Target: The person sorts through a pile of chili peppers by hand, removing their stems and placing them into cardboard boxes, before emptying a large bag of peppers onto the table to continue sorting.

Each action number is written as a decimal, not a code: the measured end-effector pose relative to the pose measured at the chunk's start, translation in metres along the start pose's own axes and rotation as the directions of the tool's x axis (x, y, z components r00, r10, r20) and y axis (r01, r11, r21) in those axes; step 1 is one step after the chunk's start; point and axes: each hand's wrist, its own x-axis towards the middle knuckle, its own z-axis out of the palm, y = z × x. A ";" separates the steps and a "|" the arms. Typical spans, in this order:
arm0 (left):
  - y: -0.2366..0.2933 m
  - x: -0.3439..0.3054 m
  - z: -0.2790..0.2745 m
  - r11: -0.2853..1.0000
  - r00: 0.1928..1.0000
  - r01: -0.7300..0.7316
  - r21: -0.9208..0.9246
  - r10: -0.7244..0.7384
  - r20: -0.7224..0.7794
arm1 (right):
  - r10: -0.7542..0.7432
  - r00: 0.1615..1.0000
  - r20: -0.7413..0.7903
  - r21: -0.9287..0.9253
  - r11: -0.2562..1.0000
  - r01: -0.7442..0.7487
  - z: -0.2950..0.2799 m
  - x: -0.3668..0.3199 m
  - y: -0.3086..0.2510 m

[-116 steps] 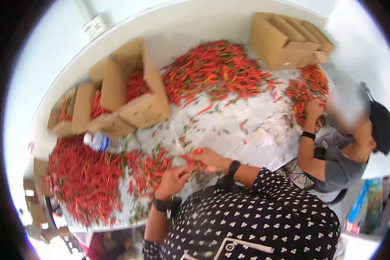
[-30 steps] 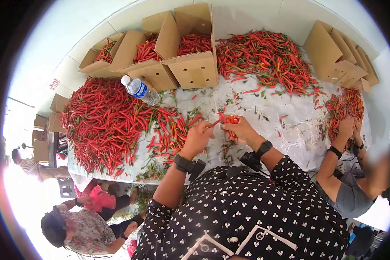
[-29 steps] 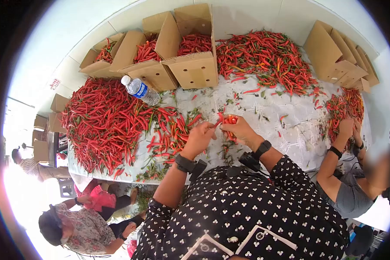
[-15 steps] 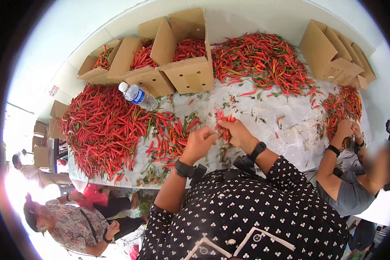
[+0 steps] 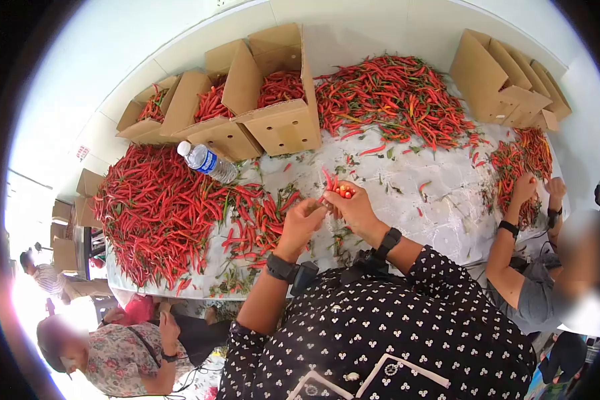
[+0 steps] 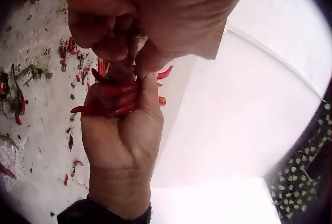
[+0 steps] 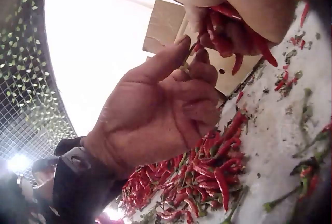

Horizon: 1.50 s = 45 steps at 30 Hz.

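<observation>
Red chillies (image 5: 331, 185) bunched in right hand (image 5: 355, 211), fingers curled round them, palm full. Left hand (image 5: 301, 229) just beside, thumb and forefinger closed narrow on a thin stem (image 7: 193, 49). Both hands over the table (image 5: 450, 230). From the hands: big chilli heap (image 5: 157, 213) at 9 o'clock, water bottle (image 5: 211, 165) at 10, perforated cardboard box (image 5: 283, 130) with chillies at 11, second chilli heap (image 5: 393, 100) at 1.

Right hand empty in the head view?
No, the right hand holds a bunch of red chillies, their ends showing past the thumb and fingers.
</observation>
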 end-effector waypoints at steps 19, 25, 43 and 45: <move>-0.018 -0.056 -0.054 0.973 0.993 0.101 0.206 -0.112 0.044 | 0.287 0.946 0.153 0.406 0.854 -0.325 -0.050 0.008 -0.003; -0.065 -0.142 -0.079 0.867 0.919 0.385 0.318 -0.393 -0.039 | 0.309 0.934 0.178 0.335 0.874 -0.353 -0.049 0.006 -0.014; -0.079 -0.184 -0.094 0.559 0.894 0.357 0.748 0.027 -0.447 | -0.844 0.504 0.185 -0.449 0.383 0.807 0.217 0.186 -0.128; -0.073 -0.175 -0.100 0.568 0.823 0.436 0.698 0.062 -0.564 | -0.487 0.683 0.544 -0.229 0.697 0.680 0.167 0.117 -0.129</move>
